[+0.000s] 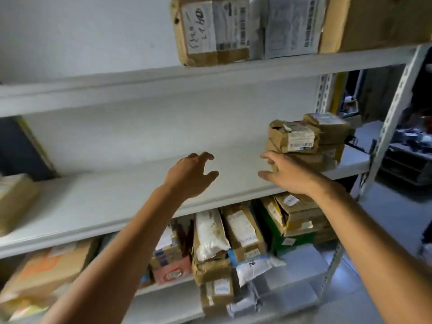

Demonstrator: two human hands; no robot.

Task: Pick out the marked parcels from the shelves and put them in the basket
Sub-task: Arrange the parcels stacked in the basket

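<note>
Both my hands reach over the middle white shelf [112, 197]. My left hand [190, 175] hovers above the bare shelf board with fingers loosely curled and holds nothing. My right hand [284, 173] is spread, and its fingers touch the left side of a stack of small brown cardboard parcels [308, 141] with white labels at the shelf's right end. On the shelf above stands a brown parcel [210, 31] with handwriting on its label. No basket is in view.
The lower shelf is crammed with parcels [236, 239], white bags and a green box [280, 239]. A brown box [14, 202] sits at the middle shelf's left end. The metal upright [395, 113] stands at right, with grey floor beyond it.
</note>
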